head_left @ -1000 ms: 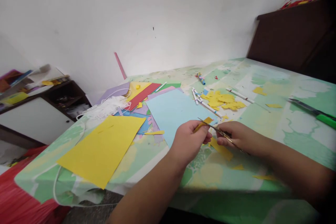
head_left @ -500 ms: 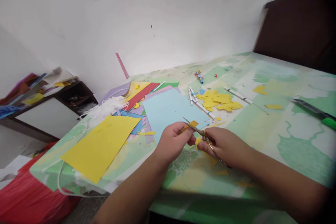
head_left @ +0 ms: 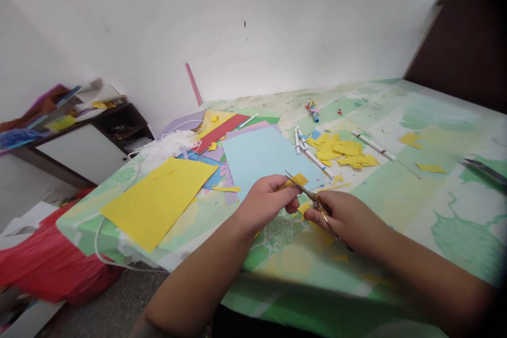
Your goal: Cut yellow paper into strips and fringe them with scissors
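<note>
My right hand [head_left: 344, 216] is wrapped round the handles of a pair of scissors [head_left: 311, 195], whose blades point up and to the left. Between the fingers of my left hand [head_left: 267, 202] is pinched a small piece of yellow paper [head_left: 299, 179], with the blades lying across it. Both hands are above the near part of the table, in front of a light blue sheet [head_left: 269, 158]. Several small yellow scraps [head_left: 304, 210] lie below the scissors. A pile of cut yellow paper pieces [head_left: 343, 149] rests beyond my right hand.
A yellow sheet [head_left: 158, 203] lies left on the patterned tablecloth [head_left: 396, 211], beside white string [head_left: 174, 143]. White markers [head_left: 374, 145] lie past my hands. A utility knife [head_left: 485, 170] sits far right. A red bag [head_left: 63, 261] is on the floor left.
The view has shifted, so the table's things appear a little further right and some slightly higher. My hands keep their hold on the scissors and the yellow paper.
</note>
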